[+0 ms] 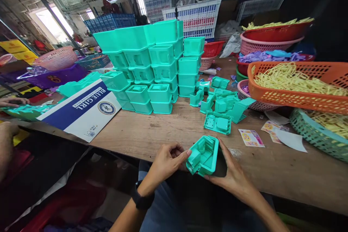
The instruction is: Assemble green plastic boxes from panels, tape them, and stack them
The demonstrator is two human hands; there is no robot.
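I hold a turquoise plastic housing [204,155] over the near edge of the wooden table [168,130]. My left hand [165,161] pinches its left side with curled fingers. My right hand [230,168] cups it from the right and below, fingers wrapped round its edge. The housing's open, ribbed inside faces up. A black watch sits on my left wrist.
Loose turquoise parts [219,103] lie just beyond the housing. A tall stack of turquoise boxes [150,65] stands behind. An orange basket of yellow pieces [296,83] sits right, stickers [251,137] near it, a blue-white carton [84,110] left. Another person's hand [12,101] rests far left.
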